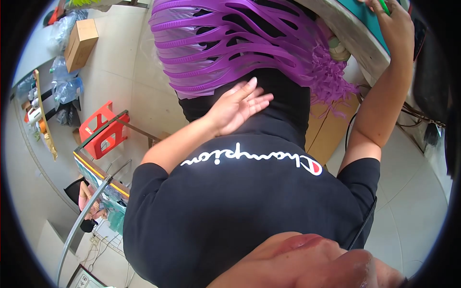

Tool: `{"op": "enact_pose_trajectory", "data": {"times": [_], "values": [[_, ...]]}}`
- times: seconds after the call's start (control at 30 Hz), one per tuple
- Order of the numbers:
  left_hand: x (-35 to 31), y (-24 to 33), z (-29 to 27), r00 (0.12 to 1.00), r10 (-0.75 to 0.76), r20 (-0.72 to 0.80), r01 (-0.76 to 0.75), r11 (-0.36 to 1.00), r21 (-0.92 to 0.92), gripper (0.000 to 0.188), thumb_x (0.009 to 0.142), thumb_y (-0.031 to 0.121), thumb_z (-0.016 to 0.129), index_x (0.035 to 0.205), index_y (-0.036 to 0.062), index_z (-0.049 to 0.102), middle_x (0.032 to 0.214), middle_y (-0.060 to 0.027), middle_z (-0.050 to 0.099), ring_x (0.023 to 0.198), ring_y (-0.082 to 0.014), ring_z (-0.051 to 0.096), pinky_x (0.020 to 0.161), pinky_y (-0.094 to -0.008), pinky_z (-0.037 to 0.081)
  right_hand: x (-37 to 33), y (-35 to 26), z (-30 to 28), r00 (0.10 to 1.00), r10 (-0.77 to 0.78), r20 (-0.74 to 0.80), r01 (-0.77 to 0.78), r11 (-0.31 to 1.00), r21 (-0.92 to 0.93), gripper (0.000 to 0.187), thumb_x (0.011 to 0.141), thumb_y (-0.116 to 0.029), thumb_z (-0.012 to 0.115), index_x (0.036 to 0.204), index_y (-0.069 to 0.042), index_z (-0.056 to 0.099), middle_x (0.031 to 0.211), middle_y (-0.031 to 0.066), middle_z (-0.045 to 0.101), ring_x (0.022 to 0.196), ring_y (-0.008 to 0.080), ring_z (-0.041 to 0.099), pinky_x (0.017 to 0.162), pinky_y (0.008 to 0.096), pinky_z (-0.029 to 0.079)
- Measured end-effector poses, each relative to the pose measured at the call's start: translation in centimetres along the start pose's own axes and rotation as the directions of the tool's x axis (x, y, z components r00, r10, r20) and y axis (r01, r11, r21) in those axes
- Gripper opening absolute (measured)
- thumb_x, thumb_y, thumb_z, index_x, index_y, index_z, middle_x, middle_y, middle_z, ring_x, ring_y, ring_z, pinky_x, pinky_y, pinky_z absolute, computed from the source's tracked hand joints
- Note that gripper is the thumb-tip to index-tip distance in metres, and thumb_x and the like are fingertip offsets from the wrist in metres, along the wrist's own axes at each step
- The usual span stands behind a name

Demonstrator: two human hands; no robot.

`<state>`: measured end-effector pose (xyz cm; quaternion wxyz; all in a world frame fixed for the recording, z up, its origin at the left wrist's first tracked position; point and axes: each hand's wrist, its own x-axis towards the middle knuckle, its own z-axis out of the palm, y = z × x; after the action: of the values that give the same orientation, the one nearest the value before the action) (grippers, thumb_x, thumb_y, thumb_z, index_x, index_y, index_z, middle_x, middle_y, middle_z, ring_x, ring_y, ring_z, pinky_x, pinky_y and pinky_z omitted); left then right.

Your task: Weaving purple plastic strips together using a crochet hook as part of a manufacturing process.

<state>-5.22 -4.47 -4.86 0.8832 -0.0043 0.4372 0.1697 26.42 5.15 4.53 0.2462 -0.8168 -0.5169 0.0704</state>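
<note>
My left hand is held in front of my waist, palm turned up, its fingers apart and slightly blurred. Nothing is in it. Just beyond lie several long purple moulded straps with slots, draped over my lap on a pale plastic sheet. My right hand is at the far right, by the teal work surface. Its fingers close round a slim green tool, mostly cut off by the picture's edge. A heap of curly purple trimmings hangs beside the straps, near the table edge.
The pale table edge runs along the right. On the left are a red plastic stool, a cardboard box, bagged goods and a metal frame. Another person sits at a table farther left. Cables hang at the right.
</note>
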Motion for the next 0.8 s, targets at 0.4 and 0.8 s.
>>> {"op": "enact_pose_trajectory", "data": {"times": [0.4, 0.8], "values": [[-2.2, 0.3, 1.6, 0.670, 0.742, 0.022, -0.740, 0.664, 0.109, 0.030, 0.094, 0.009, 0.059, 0.122, 0.0093, 0.050, 0.126, -0.0080, 0.052, 0.108, -0.0175, 0.056, 0.097, -0.0353, 0.046, -11.6, 4.1, 6.8, 0.764, -0.250, 0.595, 0.021, 0.931, 0.364, 0.023, 0.083, -0.018, 0.072, 0.093, 0.001, 0.064, 0.080, 0.0057, 0.063, 0.074, 0.0144, 0.055, 0.069, 0.0280, 0.045], [-4.1, 0.8, -4.3, 0.828, 0.560, -0.009, -0.559, 0.828, 0.051, 0.030, 0.093, 0.016, 0.059, 0.119, 0.0025, 0.054, 0.113, -0.0084, 0.063, 0.101, -0.0181, 0.062, 0.092, -0.0346, 0.048, -15.0, 2.1, 7.7, 0.852, 0.105, 0.514, -0.515, -0.016, 0.857, 0.084, 0.091, -0.071, 0.023, 0.090, 0.003, 0.062, 0.076, 0.0107, 0.062, 0.051, 0.0128, 0.046, 0.046, 0.0256, 0.036]]}}
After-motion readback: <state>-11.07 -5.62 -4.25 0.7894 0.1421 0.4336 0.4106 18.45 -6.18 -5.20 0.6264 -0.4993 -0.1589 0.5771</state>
